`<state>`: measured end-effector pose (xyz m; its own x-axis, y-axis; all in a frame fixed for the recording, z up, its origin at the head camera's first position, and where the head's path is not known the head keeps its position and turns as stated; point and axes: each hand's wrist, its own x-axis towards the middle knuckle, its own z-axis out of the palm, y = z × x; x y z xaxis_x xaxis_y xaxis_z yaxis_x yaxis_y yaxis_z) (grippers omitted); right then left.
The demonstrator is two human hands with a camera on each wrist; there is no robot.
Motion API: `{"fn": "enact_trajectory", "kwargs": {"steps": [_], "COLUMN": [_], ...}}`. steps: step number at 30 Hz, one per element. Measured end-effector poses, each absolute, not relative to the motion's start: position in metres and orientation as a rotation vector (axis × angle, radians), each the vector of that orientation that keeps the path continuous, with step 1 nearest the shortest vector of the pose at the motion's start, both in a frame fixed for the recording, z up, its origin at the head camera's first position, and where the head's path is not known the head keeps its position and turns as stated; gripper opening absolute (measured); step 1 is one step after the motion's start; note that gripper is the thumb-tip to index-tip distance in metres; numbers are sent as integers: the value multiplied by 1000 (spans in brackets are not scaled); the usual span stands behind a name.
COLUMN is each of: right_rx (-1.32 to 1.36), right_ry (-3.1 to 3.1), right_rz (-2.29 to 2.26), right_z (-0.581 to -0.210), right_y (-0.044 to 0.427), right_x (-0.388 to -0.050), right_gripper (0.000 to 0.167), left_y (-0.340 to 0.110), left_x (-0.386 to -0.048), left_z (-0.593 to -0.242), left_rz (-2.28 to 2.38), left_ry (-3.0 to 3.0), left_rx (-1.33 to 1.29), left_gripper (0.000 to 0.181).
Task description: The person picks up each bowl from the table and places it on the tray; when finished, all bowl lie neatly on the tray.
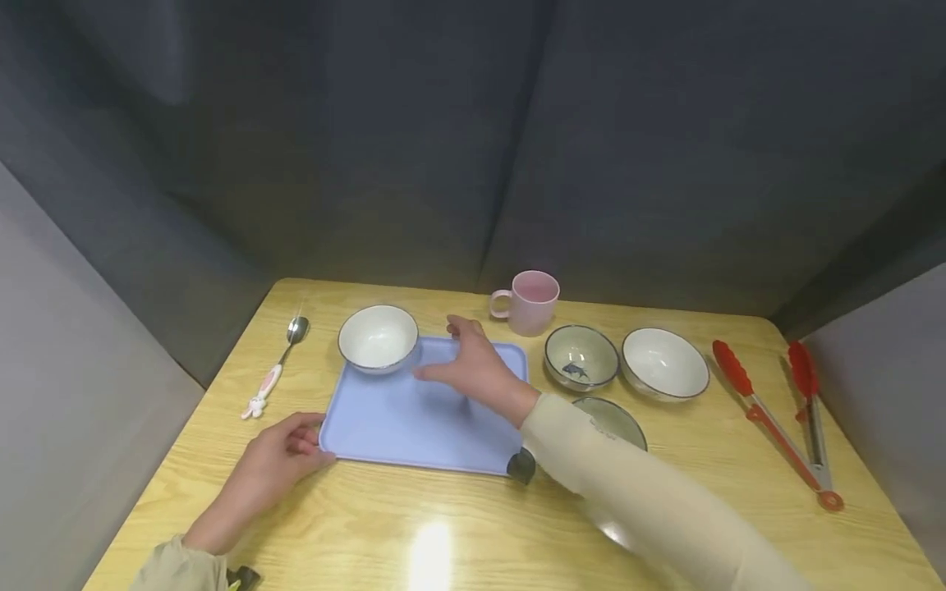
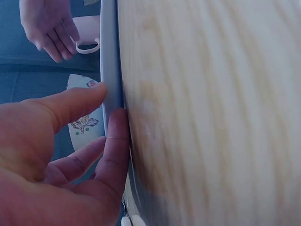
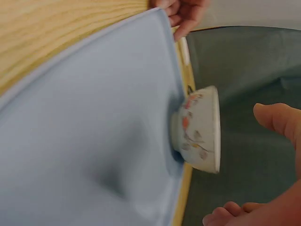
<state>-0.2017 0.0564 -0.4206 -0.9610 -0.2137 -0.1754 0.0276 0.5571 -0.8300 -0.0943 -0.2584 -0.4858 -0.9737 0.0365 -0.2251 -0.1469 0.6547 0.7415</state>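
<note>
A light blue rectangular tray (image 1: 414,419) lies on the wooden table. My left hand (image 1: 277,455) holds its near left corner between thumb and fingers; in the left wrist view the fingertips (image 2: 117,122) touch the tray's rim (image 2: 111,56). On the tray's far left corner stands a white bowl (image 1: 378,338) with a dark rim; flowers show on its outside in the right wrist view. My right hand (image 1: 480,361) hovers above the tray, right of this bowl, thumb and fingers spread apart and holding nothing. In the right wrist view a gap separates the hand (image 3: 282,160) from the bowl (image 3: 200,129).
A pink mug (image 1: 534,304) stands behind the tray. To the right are a green bowl with a fish (image 1: 580,359), another white bowl (image 1: 665,365) and a green dish (image 1: 615,420), partly covered by my sleeve. Red-tipped tongs (image 1: 783,447) lie far right, a rabbit-handled spoon (image 1: 275,373) left.
</note>
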Motion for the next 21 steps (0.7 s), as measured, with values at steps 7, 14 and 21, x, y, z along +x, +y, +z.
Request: {"fn": "enact_trajectory", "kwargs": {"steps": [7,14,21], "right_rx": [-188,-236,-167], "right_ry": [2502,2510,2575], "right_rz": [-1481,-1571,-1496], "right_z": [-394,-381,-357], "right_y": [89,125,178], "right_x": [-184,-181,-171], "right_gripper": [111,100,112], "left_y": [-265,-266,-261], "left_x": [-92,-94,-93], "left_z": [-484,-485,-486], "left_rz": [1234,1240,1251], "left_ry": [2652,2648,2639], "left_rx": [-77,-62,-66], "left_gripper": [66,68,68]}}
